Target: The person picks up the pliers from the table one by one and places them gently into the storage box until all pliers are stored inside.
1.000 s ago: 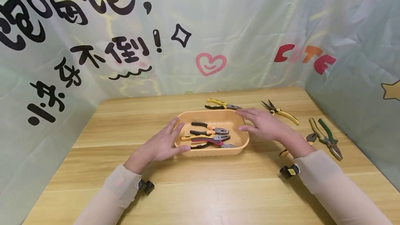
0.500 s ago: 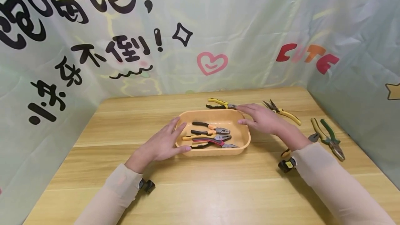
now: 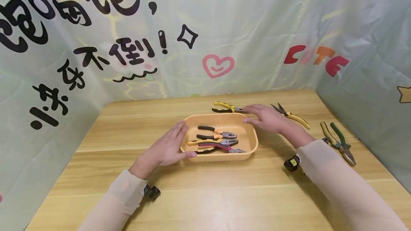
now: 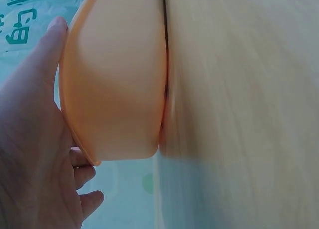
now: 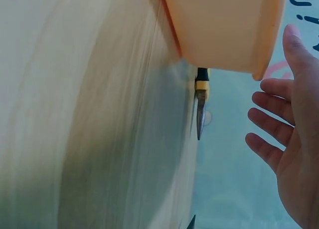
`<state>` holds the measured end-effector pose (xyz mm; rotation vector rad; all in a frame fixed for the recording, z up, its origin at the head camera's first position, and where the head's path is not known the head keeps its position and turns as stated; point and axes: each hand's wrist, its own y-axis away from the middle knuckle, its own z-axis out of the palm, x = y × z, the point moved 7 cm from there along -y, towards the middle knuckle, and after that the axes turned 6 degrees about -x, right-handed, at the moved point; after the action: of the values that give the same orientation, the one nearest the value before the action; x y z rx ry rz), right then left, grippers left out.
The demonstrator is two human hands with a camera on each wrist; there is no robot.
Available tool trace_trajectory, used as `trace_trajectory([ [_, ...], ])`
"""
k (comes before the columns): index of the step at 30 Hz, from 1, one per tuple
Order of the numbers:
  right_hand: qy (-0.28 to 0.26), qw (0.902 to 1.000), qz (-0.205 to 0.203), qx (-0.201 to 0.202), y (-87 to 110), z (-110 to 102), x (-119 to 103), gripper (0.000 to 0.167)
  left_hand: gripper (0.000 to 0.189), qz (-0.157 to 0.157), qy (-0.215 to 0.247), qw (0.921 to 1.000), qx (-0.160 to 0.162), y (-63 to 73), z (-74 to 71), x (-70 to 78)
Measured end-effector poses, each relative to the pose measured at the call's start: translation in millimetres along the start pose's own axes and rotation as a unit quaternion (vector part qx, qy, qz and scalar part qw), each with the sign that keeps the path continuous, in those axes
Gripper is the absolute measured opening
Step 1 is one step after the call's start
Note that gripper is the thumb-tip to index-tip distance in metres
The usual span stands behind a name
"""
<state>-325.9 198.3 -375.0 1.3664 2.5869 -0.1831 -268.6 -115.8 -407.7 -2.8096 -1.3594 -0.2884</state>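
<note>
At the left end of the tray [image 3: 221, 157], just below the middle of the head view, the left hand [image 3: 163, 149] has its fingers spread loosely along the rim, thumb on the near corner. The right hand [image 3: 269, 119], at the tray's upper right corner, is open with fingers extended; the right wrist view shows it beside the rim, holding nothing.

Inside the tray lie orange-and-black pliers [image 3: 228, 134], yellow-handled pliers [image 3: 205, 141] and red-and-black pliers [image 3: 221, 146], the lower ones overlapping. Directly behind the tray, yellow-and-black pliers [image 3: 235, 109] lie close to its far rim, their tips partly hidden by the right fingers. Long-nosed pliers [image 3: 290, 116] lie just beyond the right hand, and green-and-yellow pliers [image 3: 344, 149] farther right. Another tool's tip [image 3: 325, 140] shows beside the right sleeve [image 3: 334, 168], mostly covered.

The counter [image 3: 205, 197] shows bare wood left of the tray and across the lower centre, between the sleeves. Its back edge runs close behind the far pliers, up against a printed curtain [image 3: 257, 27]; its right edge slants past the green-and-yellow pliers toward the lower right corner, with curtain alongside
</note>
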Motion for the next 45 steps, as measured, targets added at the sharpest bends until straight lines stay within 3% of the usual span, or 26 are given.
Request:
trace_trajectory([
  [7, -0.016, 0.9996, 0.025, 0.003, -12.0, 1, 11, 0.061, 0.106, 0.003, 0.004, 1.0, -0.003, -1.0, -0.2, 0.2],
  [17, -0.037, 0.9982, 0.045, -0.015, -32.1, 1, 20, 0.077, 0.107, 0.0, 0.005, 1.0, -0.004, -0.6, 0.2, -0.2],
  [31, -0.086, 0.9921, 0.073, -0.054, -66.5, 4, 37, 0.065, 0.106, 0.0, 0.007, 1.0, -0.004, 3.1, -2.5, -2.1],
  [45, -0.043, 0.9938, 0.041, -0.094, -78.9, 13, 40, 0.061, 0.105, 0.002, 0.007, 0.9999, -0.009, 1.1, 2.4, -1.2],
])
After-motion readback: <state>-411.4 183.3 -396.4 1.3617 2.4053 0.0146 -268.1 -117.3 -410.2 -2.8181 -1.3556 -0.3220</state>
